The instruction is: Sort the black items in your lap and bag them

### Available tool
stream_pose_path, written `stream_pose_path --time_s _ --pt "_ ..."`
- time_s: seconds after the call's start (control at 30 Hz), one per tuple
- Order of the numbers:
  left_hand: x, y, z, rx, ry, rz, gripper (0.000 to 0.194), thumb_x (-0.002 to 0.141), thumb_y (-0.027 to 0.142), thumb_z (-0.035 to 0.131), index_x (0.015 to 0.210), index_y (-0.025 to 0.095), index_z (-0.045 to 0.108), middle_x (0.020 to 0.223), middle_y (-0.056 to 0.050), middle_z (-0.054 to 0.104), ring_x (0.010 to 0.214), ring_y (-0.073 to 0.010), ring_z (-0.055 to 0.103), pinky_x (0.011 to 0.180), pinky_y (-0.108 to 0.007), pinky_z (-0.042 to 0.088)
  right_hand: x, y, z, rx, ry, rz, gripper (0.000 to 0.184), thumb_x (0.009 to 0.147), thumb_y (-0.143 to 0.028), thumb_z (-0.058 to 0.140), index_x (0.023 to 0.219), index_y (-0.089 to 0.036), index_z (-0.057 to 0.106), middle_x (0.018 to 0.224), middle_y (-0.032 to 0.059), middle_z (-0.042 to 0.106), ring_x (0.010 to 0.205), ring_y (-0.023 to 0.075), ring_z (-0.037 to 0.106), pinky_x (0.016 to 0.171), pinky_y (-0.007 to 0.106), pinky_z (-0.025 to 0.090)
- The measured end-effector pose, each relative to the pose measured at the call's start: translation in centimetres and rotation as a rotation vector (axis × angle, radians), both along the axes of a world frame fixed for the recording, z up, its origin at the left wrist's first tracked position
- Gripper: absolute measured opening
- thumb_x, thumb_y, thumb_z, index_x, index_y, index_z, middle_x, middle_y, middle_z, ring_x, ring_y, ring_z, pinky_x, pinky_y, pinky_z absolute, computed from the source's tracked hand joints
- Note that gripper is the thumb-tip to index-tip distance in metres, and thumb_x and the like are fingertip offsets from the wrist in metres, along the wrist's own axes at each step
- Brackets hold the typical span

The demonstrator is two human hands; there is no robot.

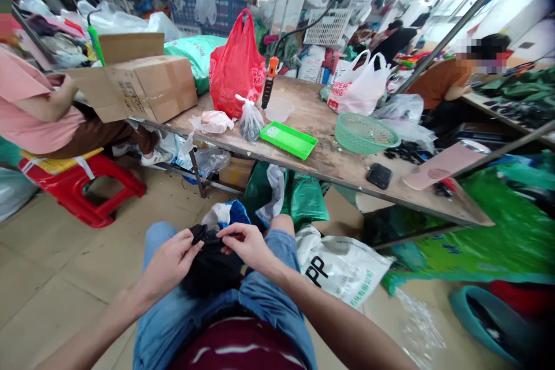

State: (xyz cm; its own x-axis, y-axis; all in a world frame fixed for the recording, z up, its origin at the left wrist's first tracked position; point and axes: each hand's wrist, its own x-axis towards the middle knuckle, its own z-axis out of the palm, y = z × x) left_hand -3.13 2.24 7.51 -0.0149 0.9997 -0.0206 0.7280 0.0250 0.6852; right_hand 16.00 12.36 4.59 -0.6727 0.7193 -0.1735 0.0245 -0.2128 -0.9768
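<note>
A piece of black fabric (212, 272) lies bunched in my lap, over my blue denim shorts. My left hand (176, 251) pinches its upper edge between thumb and fingers. Close by on the right, my right hand (247, 245) is closed with its fingertips pinched at the same edge; any small part between them is too small to make out. Just beyond my hands, between my knees, is a blue and white plastic bag (228, 214).
Ahead stands a wooden table (321, 98) bearing a green tray (289, 140), a mesh basket (366, 136), a red bag (238, 66), a black phone-like object (379, 175) and a pink tumbler (446, 165). An orange-handled tool (269, 81) hangs above. A person sits left on a red stool (87, 185).
</note>
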Motion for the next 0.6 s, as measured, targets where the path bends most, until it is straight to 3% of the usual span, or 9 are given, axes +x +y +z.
stream_pose_path --time_s 0.17,0.27,0.33,0.4,0.5,0.6 --pt "-0.3 -0.2 -0.1 0.039 -0.007 -0.039 0.042 0.103 0.042 0.037 0.077 0.016 0.058 0.086 -0.004 0.051 0.080 -0.0183 0.051 0.076 -0.036 0.037 0.3 -1.1 -0.3 0.424 -0.127 0.017 0.019 0.084 -0.030 0.063 0.095 -0.018 0.074 0.092 0.0018 0.064 0.080 0.0077 0.059 0.070 0.018 0.046" --pt "-0.1 -0.1 -0.2 0.040 -0.020 -0.073 0.036 0.104 0.038 0.038 0.090 0.016 0.064 0.093 -0.005 0.054 0.086 -0.0184 0.052 0.079 -0.035 0.039 0.2 -1.2 -0.3 0.518 -0.188 0.092 0.025 0.087 -0.038 0.066 0.103 -0.020 0.073 0.092 0.0006 0.063 0.084 0.0067 0.056 0.077 0.018 0.044" --pt "0.0 -0.1 -0.5 0.059 -0.015 -0.092 0.035 0.104 0.036 0.039 0.093 0.015 0.064 0.094 -0.006 0.053 0.087 -0.0188 0.052 0.079 -0.035 0.040 0.1 -1.1 -0.4 0.568 -0.202 0.180 0.022 0.091 -0.037 0.061 0.095 -0.019 0.074 0.091 0.0013 0.062 0.088 0.0072 0.055 0.083 0.019 0.042" --pt "0.1 0.0 -0.8 0.091 -0.004 -0.108 0.036 0.104 0.035 0.039 0.088 0.013 0.063 0.092 -0.006 0.052 0.083 -0.0188 0.052 0.077 -0.035 0.041 0.2 -0.9 -0.6 0.488 -0.236 0.243 0.028 0.093 -0.038 0.057 0.087 -0.016 0.072 0.085 0.0025 0.060 0.080 0.0073 0.054 0.077 0.020 0.043" --pt "-0.1 0.2 -1.2 0.134 -0.002 -0.122 0.036 0.103 0.032 0.041 0.081 0.013 0.062 0.087 -0.005 0.051 0.078 -0.0174 0.051 0.073 -0.034 0.040 0.1 -0.4 -0.5 0.186 -0.299 0.277 0.037 0.091 -0.047 0.055 0.093 -0.012 0.069 0.073 0.0025 0.058 0.059 0.0062 0.047 0.055 0.020 0.037" --pt "-0.7 0.6 -1.5 0.139 0.008 -0.135 0.035 0.103 0.032 0.043 0.084 0.013 0.065 0.088 -0.005 0.053 0.078 -0.0171 0.053 0.074 -0.033 0.042 -0.2 0.1 -0.1 0.013 -0.276 0.309 0.043 0.088 -0.052 0.055 0.093 -0.010 0.066 0.073 0.0041 0.060 0.053 0.0056 0.043 0.049 0.019 0.031"
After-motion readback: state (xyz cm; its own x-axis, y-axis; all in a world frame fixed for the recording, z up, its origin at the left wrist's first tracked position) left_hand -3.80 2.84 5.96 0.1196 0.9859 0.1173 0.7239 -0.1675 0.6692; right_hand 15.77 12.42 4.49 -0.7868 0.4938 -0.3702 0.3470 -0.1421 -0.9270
